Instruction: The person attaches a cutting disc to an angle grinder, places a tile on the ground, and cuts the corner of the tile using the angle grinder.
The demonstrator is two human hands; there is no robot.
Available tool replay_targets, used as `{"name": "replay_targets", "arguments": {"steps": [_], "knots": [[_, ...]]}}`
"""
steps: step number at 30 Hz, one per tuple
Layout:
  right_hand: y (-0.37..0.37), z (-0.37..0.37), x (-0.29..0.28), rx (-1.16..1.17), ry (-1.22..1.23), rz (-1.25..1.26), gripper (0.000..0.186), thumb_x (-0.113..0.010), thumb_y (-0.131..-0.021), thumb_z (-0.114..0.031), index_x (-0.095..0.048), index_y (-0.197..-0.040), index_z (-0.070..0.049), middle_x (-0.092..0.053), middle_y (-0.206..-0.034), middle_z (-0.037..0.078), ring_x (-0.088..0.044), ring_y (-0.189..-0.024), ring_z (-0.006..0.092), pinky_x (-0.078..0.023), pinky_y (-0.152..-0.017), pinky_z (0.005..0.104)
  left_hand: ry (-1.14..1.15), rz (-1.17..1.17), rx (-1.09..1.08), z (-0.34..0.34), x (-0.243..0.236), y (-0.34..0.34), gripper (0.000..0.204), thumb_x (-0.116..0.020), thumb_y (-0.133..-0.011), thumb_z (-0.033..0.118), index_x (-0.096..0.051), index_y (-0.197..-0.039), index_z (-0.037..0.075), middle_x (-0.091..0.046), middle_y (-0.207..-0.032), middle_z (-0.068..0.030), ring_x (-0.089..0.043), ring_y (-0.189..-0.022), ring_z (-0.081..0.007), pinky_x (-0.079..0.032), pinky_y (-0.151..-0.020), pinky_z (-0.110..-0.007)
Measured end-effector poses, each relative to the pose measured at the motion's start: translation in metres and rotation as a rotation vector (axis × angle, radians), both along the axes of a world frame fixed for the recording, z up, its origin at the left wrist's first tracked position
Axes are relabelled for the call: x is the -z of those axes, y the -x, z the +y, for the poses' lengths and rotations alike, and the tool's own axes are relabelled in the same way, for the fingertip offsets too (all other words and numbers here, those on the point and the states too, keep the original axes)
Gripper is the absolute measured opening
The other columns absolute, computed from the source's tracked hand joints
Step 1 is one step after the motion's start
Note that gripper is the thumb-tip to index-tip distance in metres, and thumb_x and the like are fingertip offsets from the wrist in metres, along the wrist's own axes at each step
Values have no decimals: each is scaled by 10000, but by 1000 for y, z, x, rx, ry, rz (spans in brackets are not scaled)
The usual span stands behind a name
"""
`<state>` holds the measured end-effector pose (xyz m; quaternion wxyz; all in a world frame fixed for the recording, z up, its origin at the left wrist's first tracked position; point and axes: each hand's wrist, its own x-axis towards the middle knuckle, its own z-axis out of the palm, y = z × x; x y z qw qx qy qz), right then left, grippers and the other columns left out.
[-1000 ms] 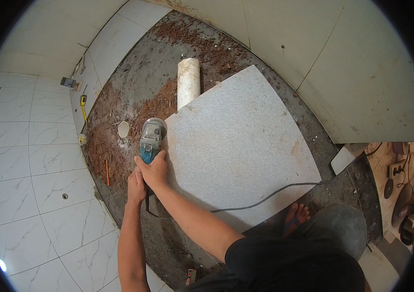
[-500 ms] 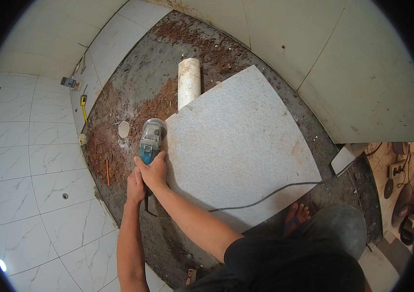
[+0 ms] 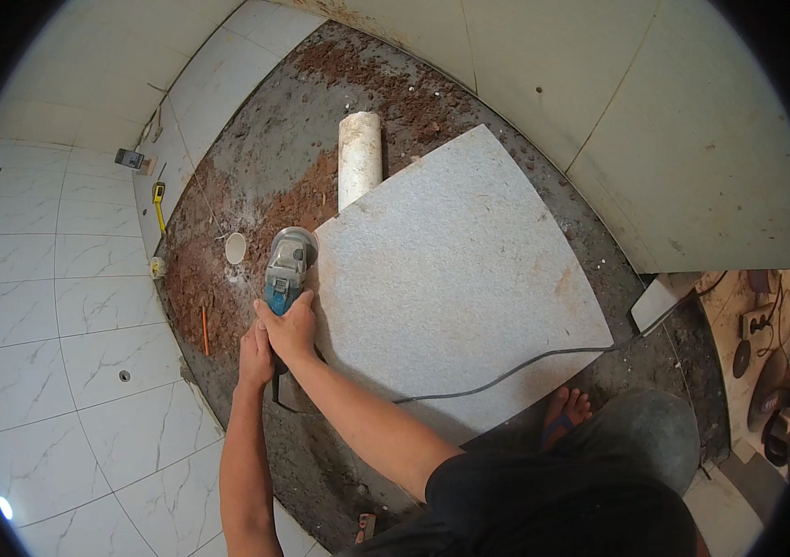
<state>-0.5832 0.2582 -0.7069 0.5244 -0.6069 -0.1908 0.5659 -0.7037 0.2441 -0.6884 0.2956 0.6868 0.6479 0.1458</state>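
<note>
A blue-and-grey angle grinder (image 3: 285, 271) is held in both hands, its disc at the left edge of a large pale, speckled tile (image 3: 460, 278). My right hand (image 3: 290, 327) is closed around the blue body, thumb on top. Just behind it, my left hand (image 3: 256, 356) wraps the rear of the grinder; its fingers are partly hidden. From the tool's back end a dark power cord (image 3: 506, 376) runs under my right arm and over the tile toward the right. Whether the disc touches the tile edge, I cannot tell.
A white pipe (image 3: 360, 158) lies beyond the tile on grey and reddish rubble. Left of the grinder are a round white pipe opening (image 3: 235, 247), an orange stick (image 3: 206, 330) and a yellow tape measure (image 3: 159, 202). My sandalled foot (image 3: 566, 415) is by the tile's near corner.
The grinder and both hands have shifted very slightly toward the left and nearer to me. Their grip is the same, and the tile lies as before.
</note>
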Motion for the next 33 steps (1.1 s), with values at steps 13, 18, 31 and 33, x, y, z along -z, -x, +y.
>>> {"name": "replay_targets", "arguments": {"steps": [13, 18, 31, 33], "knots": [[2, 3, 2, 54, -8, -25, 716, -823, -767, -424, -430, -1064, 95, -659, -885, 314, -688, -836, 477, -543, -760, 503, 11, 0, 4, 3, -6, -7, 542, -307, -1107, 393, -622, -1143, -47, -700, -1004, -214, -670, -924, -333, -495, -836, -424], [4, 3, 2, 23, 1, -20, 718, -823, -770, -419, -432, -1073, 101, -658, -898, 323, -686, -859, 485, -544, -771, 500, 25, 7, 9, 2, -8, -4, 550, -311, -1106, 405, -621, -1158, -46, -702, -1013, -209, -673, -944, -322, -496, -857, -419], [-47, -29, -46, -494, -441, -17, 720, -835, -765, -444, -476, -1118, 71, -643, -1051, 341, -662, -1018, 484, -520, -860, 504, -396, -624, -529, -63, -4, -54, 594, -262, -1113, 466, -565, -1294, -12, -648, -1193, -113, -623, -1081, -223, -480, -961, -365], [-52, -33, -37, -527, -448, 27, 764, -859, -725, -470, -489, -1115, 72, -660, -1039, 334, -677, -1000, 475, -527, -858, 485, -457, -669, -568, -74, 0, -71, 572, -248, -1119, 451, -532, -1318, -4, -614, -1223, -86, -606, -1102, -198, -476, -961, -344]]}}
